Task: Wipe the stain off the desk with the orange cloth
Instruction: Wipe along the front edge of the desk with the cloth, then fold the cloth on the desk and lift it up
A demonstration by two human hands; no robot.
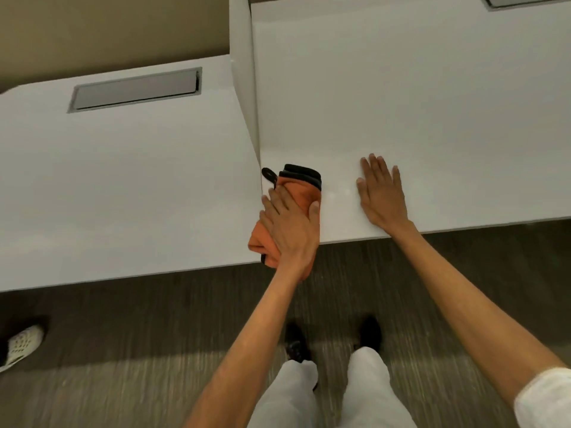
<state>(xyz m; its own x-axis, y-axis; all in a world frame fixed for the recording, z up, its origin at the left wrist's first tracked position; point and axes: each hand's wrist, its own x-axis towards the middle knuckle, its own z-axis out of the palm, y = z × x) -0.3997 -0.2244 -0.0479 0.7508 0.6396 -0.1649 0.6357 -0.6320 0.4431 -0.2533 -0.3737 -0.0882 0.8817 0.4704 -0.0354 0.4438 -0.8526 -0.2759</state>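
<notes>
The orange cloth (301,193), folded, with a black edge and a black hanging loop, lies on the white desk (417,118) at its front left corner, beside the divider panel. My left hand (289,225) presses flat on the cloth, fingers spread over it; part of the cloth hangs past the desk's front edge. My right hand (381,193) rests palm down on the bare desk to the right of the cloth, fingers apart, holding nothing. A faint shiny patch (336,193) shows on the desk between the cloth and my right hand. No clear stain is visible.
A white upright divider (245,88) separates this desk from a lower white desk (123,180) on the left, which has a grey cable hatch (136,89). Another person's white shoe (21,345) stands on the floor at the lower left. My legs and dark shoes are below.
</notes>
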